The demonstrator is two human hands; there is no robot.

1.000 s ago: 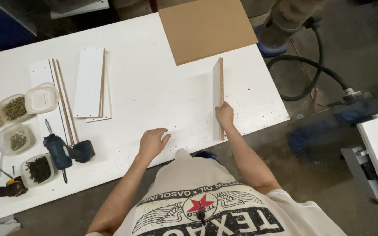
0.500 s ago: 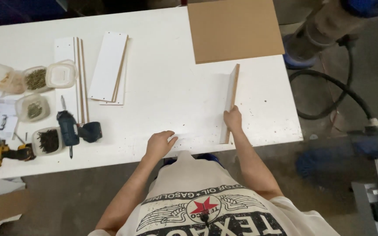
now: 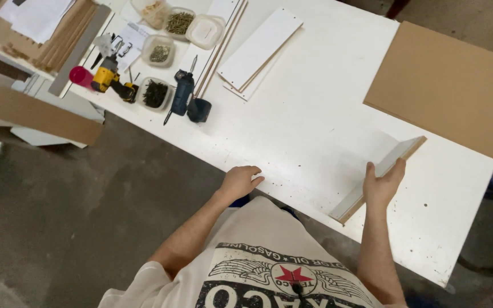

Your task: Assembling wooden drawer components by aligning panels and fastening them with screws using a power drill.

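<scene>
Both hands have kept their places since a moment ago: the right hand (image 3: 382,185) still grips the white board (image 3: 379,178) stood on edge at lower right, the left hand (image 3: 239,181) rests open, flat on the desk (image 3: 315,122) edge.
</scene>
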